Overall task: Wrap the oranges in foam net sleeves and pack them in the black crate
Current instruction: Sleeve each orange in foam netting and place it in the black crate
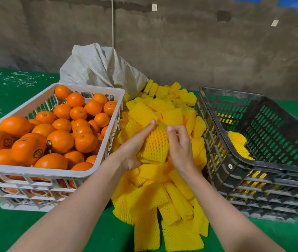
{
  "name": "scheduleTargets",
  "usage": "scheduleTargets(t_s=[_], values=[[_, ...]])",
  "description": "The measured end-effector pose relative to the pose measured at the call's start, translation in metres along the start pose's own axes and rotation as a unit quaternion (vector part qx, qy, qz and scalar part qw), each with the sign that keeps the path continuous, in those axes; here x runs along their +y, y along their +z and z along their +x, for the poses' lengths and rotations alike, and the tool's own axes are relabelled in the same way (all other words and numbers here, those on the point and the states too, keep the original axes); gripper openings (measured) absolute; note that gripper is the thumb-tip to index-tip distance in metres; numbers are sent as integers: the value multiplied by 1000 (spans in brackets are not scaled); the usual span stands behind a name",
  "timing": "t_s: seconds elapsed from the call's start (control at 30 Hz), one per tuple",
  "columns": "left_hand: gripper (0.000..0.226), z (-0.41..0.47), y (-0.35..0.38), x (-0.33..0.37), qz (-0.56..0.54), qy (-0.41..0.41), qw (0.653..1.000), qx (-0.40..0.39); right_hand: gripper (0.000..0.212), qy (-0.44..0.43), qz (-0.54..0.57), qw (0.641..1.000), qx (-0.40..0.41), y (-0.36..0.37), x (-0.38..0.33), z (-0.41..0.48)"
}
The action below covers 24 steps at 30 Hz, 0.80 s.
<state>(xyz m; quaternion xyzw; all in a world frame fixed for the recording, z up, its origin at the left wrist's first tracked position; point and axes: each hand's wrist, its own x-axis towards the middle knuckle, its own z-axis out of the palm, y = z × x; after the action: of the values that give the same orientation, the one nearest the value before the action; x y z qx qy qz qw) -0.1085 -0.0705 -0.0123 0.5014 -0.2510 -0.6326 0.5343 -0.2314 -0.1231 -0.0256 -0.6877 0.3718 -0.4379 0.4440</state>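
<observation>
An orange inside a yellow foam net sleeve [156, 142] is held between both hands above the pile of yellow sleeves [155, 193]. My left hand [135, 148] cups it from the left and below, index finger stretched along its top. My right hand [179, 144] grips its right side with curled fingers. A white crate [53, 172] full of bare oranges [61, 140] stands at the left. The black crate [235, 155] stands at the right and holds two wrapped oranges [239, 144] against its near wall.
A pale woven sack [99, 68] leans behind the sleeve pile against the brown wall. The table has a green cover [8, 228] with pale scraps at the far left. A string [112, 20] hangs down the wall.
</observation>
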Motion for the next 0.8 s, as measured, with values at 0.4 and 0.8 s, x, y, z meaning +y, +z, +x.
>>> scheduleTargets(t_s=[0.4,0.8], values=[[62,0,8,-13,65,26,998,7,41,-17,2,1000,-15,-6,1,12],[66,-1,3,-6,42,-25,992,-119,32,3,53,976,-211,-20,-15,36]])
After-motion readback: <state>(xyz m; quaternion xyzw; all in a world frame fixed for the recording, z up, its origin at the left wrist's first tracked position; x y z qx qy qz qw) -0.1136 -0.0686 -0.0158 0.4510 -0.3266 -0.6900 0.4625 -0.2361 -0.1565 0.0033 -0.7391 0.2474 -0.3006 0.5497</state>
